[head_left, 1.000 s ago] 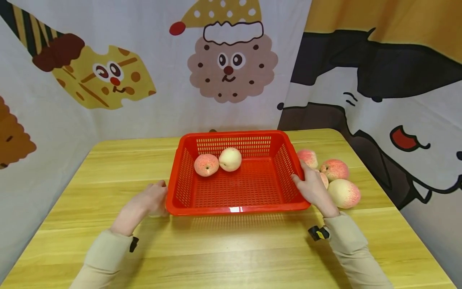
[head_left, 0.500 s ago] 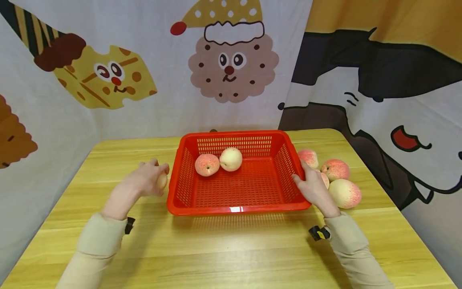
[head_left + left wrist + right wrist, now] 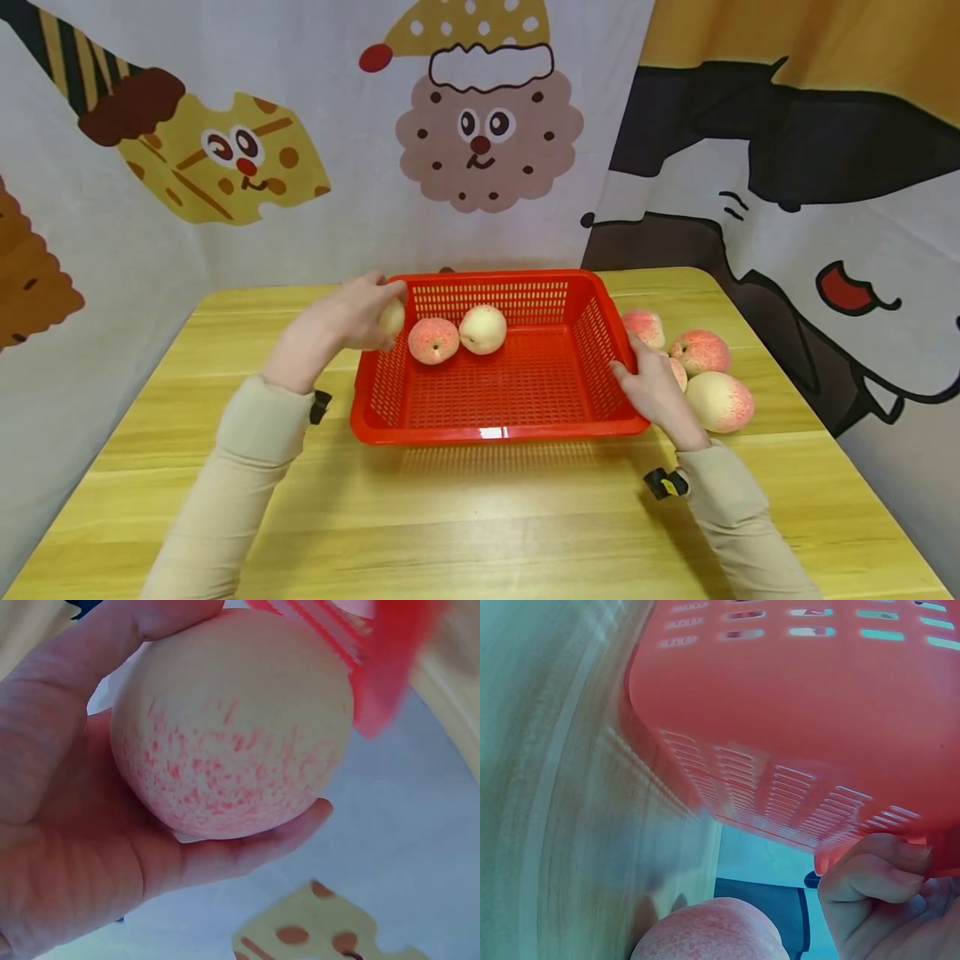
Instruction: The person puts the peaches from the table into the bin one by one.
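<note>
My left hand [image 3: 347,315] grips a pale peach [image 3: 232,735] with pink speckles, held up over the left rim of the red plastic basket [image 3: 495,433]. The left wrist view shows the thumb on one side of it and fingers under the other. Inside the basket, towards the left, a pinkish peach [image 3: 433,341] lies beside a cream-coloured peach [image 3: 483,330]. My right hand [image 3: 656,387] holds the basket's right rim; in the right wrist view its fingers [image 3: 877,877] curl at that rim.
Several more peaches [image 3: 720,402] lie grouped on the wooden table [image 3: 480,517] just right of the basket, partly hidden by the right hand. A curtain [image 3: 337,242] with cartoon prints hangs behind the table.
From low beside the basket's left side, my left hand has lifted the peach, then moved up and right to the left rim. The right hand keeps its hold; the basket stays in place.
</note>
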The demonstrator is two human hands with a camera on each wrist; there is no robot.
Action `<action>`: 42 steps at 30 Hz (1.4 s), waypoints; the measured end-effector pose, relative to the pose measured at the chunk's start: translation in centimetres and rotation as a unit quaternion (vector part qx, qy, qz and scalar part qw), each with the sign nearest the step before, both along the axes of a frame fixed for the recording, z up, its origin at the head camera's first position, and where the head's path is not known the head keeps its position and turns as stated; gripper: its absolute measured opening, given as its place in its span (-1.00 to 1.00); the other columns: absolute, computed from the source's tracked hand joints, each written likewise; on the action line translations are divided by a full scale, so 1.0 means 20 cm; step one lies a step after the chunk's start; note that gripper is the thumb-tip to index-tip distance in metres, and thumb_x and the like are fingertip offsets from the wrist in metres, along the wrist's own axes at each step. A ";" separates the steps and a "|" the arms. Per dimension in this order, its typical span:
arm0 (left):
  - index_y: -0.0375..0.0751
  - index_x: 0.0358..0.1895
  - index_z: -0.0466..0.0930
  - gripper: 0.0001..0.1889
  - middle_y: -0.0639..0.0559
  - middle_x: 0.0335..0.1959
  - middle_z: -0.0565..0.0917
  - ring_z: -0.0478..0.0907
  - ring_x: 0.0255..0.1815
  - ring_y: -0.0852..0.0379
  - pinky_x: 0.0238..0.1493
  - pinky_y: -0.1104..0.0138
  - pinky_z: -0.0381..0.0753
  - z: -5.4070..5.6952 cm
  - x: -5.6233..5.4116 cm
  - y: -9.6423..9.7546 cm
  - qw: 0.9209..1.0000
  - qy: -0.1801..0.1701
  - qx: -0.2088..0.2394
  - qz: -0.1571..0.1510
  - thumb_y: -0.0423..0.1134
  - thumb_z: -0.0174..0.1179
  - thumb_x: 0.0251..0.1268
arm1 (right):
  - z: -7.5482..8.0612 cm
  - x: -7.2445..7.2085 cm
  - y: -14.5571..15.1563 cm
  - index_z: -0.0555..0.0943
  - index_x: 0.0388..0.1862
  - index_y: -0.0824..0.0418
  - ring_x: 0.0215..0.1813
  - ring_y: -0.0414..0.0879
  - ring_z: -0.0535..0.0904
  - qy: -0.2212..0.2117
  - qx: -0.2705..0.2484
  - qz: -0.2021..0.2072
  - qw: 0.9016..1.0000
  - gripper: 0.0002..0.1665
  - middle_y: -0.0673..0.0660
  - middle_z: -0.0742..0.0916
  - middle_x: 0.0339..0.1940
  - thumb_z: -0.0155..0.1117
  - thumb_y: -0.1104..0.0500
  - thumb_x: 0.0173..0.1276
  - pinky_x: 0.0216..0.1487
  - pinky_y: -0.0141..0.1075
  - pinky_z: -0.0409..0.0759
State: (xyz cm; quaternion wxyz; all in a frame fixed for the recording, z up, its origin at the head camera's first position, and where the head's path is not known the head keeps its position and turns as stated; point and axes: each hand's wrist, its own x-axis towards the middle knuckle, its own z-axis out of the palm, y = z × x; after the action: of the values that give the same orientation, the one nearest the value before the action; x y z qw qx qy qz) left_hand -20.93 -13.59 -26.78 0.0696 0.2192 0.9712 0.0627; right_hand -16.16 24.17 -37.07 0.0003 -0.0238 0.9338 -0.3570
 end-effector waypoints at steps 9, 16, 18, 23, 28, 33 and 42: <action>-0.03 0.18 0.45 -0.35 -0.17 0.13 0.43 0.42 0.13 -0.16 0.04 0.03 0.57 0.04 -0.15 0.28 0.999 0.009 0.024 -0.043 -0.27 0.43 -0.11 | -0.01 0.00 0.00 0.08 0.47 0.39 -0.21 0.17 0.66 0.005 0.004 -0.003 1.000 -0.31 0.53 0.58 0.03 -0.02 0.23 0.43 -0.35 -0.15 0.67; 0.02 0.22 0.40 -0.37 -0.13 0.20 0.38 0.40 0.13 -0.12 0.05 0.09 0.54 0.01 -0.23 0.47 0.995 0.018 0.020 -0.094 -0.21 0.37 -0.01 | 0.00 -0.01 0.00 0.09 0.46 0.40 -0.21 0.17 0.66 0.003 0.004 -0.001 1.000 -0.32 0.53 0.58 0.03 -0.02 0.23 0.43 -0.35 -0.15 0.67; 0.02 0.22 0.40 -0.38 -0.12 0.20 0.38 0.41 0.12 -0.11 0.05 0.10 0.54 -0.01 -0.24 0.52 0.994 0.023 0.015 -0.109 -0.19 0.36 0.01 | 0.00 -0.01 0.00 0.08 0.46 0.41 -0.21 0.17 0.66 0.001 0.004 -0.002 1.000 -0.31 0.53 0.58 0.03 -0.02 0.22 0.43 -0.35 -0.15 0.67; 0.03 0.21 0.39 -0.41 -0.11 0.17 0.39 0.43 0.10 -0.10 0.06 0.14 0.55 -0.06 -0.28 0.62 0.990 0.026 0.005 -0.138 -0.17 0.34 0.02 | -0.01 -0.01 0.00 0.09 0.46 0.42 -0.21 0.17 0.66 0.003 0.005 -0.003 1.000 -0.31 0.53 0.59 0.02 -0.01 0.23 0.43 -0.34 -0.15 0.67; 0.04 0.19 0.41 -0.43 -0.10 0.20 0.38 0.41 0.14 -0.11 0.06 0.14 0.55 -0.13 -0.31 0.71 0.989 0.010 0.006 -0.145 -0.18 0.33 0.04 | -0.01 -0.01 0.00 0.10 0.45 0.42 -0.21 0.18 0.66 0.008 0.004 -0.002 1.000 -0.32 0.53 0.59 0.02 -0.01 0.24 0.42 -0.35 -0.14 0.67; 0.09 0.18 0.40 -0.44 -0.07 0.24 0.35 0.36 0.17 -0.06 0.05 0.17 0.56 -0.20 -0.33 0.78 0.989 0.005 -0.018 -0.149 -0.14 0.34 0.05 | -0.01 -0.01 0.00 0.10 0.45 0.42 -0.21 0.17 0.66 0.008 0.008 -0.001 1.000 -0.32 0.53 0.59 0.01 -0.01 0.24 0.42 -0.33 -0.15 0.66; 0.09 0.19 0.41 -0.46 -0.02 0.20 0.35 0.36 0.09 0.02 0.02 0.23 0.53 -0.30 -0.35 0.89 0.985 -0.019 -0.043 -0.165 -0.14 0.33 0.08 | -0.01 -0.01 0.00 0.08 0.46 0.41 -0.20 0.17 0.66 0.004 0.004 0.000 1.000 -0.31 0.52 0.59 0.03 -0.02 0.23 0.42 -0.32 -0.14 0.67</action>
State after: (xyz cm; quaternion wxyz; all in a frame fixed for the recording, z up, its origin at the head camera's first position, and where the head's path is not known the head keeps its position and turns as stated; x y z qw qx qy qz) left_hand -27.91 4.17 -32.85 0.1068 0.3722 0.9219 0.0129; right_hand -16.31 24.22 -37.28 -0.0033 -0.0247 0.9353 -0.3530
